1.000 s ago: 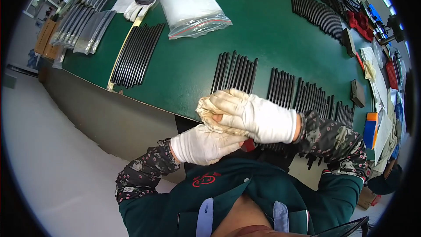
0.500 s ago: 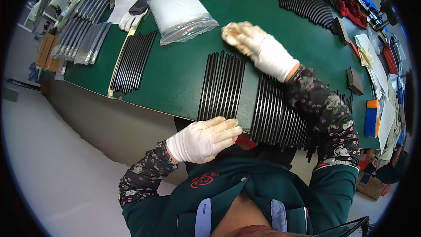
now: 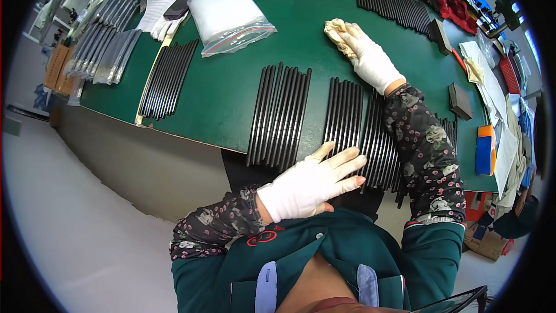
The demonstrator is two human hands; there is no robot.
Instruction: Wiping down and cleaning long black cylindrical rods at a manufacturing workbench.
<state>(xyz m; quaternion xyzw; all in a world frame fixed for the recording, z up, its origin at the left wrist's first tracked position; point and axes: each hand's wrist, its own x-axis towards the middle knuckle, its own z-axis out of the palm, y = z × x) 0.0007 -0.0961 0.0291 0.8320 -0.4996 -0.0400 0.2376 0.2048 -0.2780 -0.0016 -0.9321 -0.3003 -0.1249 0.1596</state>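
Slim black rods lie side by side on the green table in batches near its front edge. My left hand (image 3: 314, 186), in a white glove, has its fingers spread and rests on the near ends of a middle batch of rods (image 3: 344, 110). Beyond the rods, my right hand (image 3: 375, 65), also gloved, is closed around a crumpled cream cloth (image 3: 337, 32). My right forearm passes over another batch of rods (image 3: 379, 153) and partly hides it. To the left lies a separate batch of rods (image 3: 279, 117), which neither hand touches.
A zip bag of white material (image 3: 229, 14) lies toward the back left, beside a dark phone (image 3: 188, 0). More rods (image 3: 394, 6) stretch along the far right. Grey blocks (image 3: 460, 101), an orange-and-blue tape roll (image 3: 485, 150) and a red cloth (image 3: 456, 14) sit on the right.
My left hand has moved right, from the left batch onto the middle rods, with its fingers spreading. The right hand with the cloth has shifted right. A gap now divides the right-hand rods.
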